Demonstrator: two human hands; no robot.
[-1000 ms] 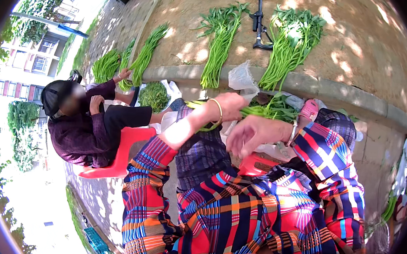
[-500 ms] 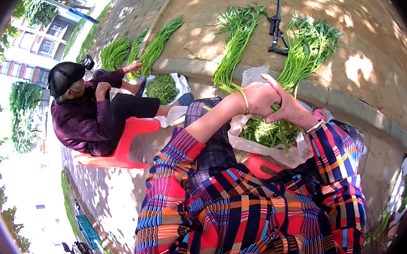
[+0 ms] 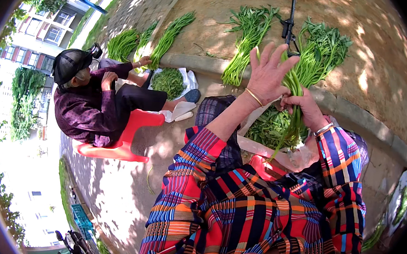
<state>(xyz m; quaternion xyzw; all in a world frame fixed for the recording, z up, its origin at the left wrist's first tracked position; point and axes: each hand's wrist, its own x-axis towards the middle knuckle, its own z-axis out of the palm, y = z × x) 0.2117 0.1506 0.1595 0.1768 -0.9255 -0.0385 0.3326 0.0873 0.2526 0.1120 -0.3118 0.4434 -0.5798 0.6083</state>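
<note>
A bunch of stems (image 3: 294,122) is held in the right hand (image 3: 307,107), over a bag (image 3: 255,149) of leaves (image 3: 271,126). The left hand (image 3: 267,79) is held just left of it. Farther ahead, a stick (image 3: 290,24) is placed between two bundles of greens (image 3: 325,50). To the left, another person (image 3: 90,106) is seated on a stool (image 3: 133,133), near a heap of leaves (image 3: 168,82).

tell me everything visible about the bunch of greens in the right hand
The bunch of greens is long and bright green, its slender stems smooth-looking and slightly bent. The right hand grips it; below, it hangs over an open whitish bag of leaves. Whether the spread left hand touches it is unclear.
</note>
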